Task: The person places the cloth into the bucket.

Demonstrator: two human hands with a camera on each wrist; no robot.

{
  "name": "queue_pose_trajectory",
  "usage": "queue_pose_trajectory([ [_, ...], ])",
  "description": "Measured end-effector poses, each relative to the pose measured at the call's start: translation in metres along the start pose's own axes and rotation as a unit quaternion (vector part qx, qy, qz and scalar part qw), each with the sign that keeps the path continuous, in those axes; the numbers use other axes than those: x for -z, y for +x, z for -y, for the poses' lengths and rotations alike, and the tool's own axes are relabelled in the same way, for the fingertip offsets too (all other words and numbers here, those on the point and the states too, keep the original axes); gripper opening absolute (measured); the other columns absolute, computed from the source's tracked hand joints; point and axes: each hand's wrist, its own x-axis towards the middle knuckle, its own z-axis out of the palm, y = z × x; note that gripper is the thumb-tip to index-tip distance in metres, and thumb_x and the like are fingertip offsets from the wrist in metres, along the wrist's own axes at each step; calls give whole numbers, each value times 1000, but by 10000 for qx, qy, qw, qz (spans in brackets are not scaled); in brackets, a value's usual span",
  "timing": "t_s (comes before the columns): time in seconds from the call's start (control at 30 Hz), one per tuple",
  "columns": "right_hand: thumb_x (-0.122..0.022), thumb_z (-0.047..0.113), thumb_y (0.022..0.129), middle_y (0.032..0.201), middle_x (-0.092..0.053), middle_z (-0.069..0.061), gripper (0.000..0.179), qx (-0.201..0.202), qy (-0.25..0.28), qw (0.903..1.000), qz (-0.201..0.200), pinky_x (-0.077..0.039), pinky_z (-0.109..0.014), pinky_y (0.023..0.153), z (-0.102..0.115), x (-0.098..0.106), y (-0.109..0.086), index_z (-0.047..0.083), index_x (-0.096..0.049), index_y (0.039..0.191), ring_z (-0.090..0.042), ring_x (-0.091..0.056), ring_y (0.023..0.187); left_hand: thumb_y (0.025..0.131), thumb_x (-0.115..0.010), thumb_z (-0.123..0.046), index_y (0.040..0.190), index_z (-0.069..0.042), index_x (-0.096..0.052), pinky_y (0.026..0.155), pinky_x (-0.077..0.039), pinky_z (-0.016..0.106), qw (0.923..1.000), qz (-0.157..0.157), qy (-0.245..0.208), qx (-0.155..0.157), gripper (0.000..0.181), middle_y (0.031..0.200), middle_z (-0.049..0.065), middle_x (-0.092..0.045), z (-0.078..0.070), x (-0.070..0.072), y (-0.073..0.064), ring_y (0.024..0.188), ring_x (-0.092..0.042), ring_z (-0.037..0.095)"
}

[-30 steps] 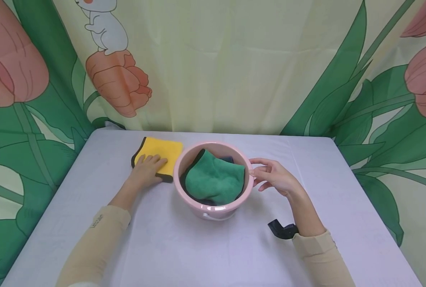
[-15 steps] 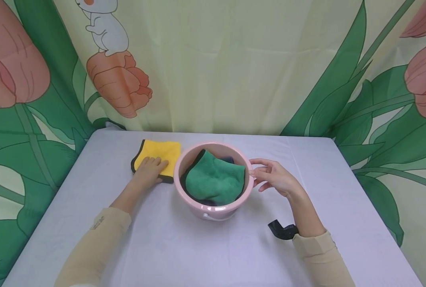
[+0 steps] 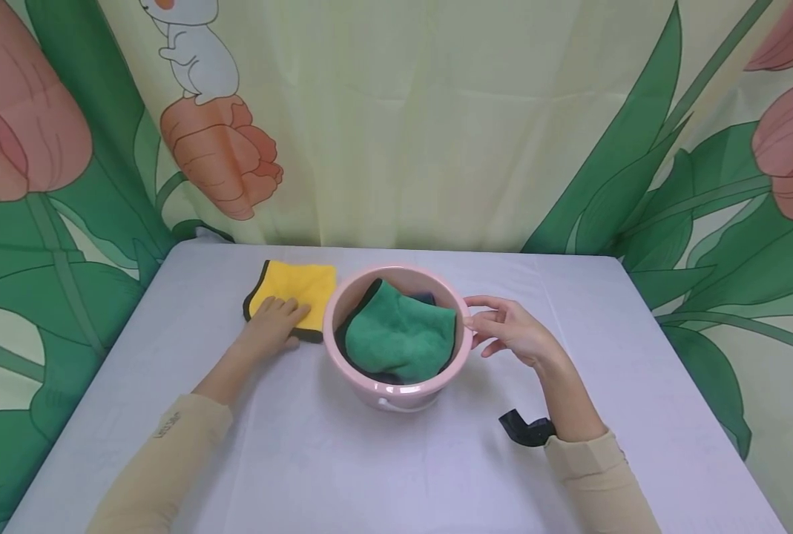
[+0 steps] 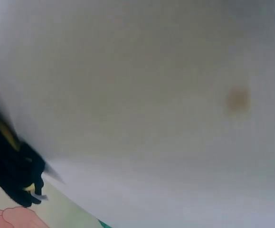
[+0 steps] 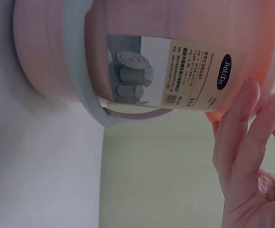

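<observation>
My left hand rests on the near left part of a folded yellow cloth with dark edging, left of the pink bucket. In the left wrist view the dark side of the cloth shows at lower left; the hand itself is out of that view. My right hand holds the bucket's right rim, the thumb over the lip and the fingers against the outside. A green cloth with dark edging lies bunched inside the bucket, over darker cloth mostly hidden below it.
A white sheet covers the table. The bucket's pale handle hangs at its near side, and a printed label is stuck on its wall. A patterned curtain hangs behind. A black strap piece sticks out at the right wrist.
The yellow cloth has shifted slightly towards me, and my left hand has drawn back to its near left part. The right hand and the bucket have stayed in place.
</observation>
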Motion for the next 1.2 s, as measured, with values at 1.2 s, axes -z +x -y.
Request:
queue_pose_trajectory([
  [1.2,-61,15,88,79,-68,0,54,-36,10,10000,3,-54,-26,56,3,-1,-1,-4,-38,133,-15,-66,69,83,-57,3,101,-8,-48,71,-39,46,9676,-2032,1448,384,23,88,16,-47,-26,56,5,77,-46,35],
])
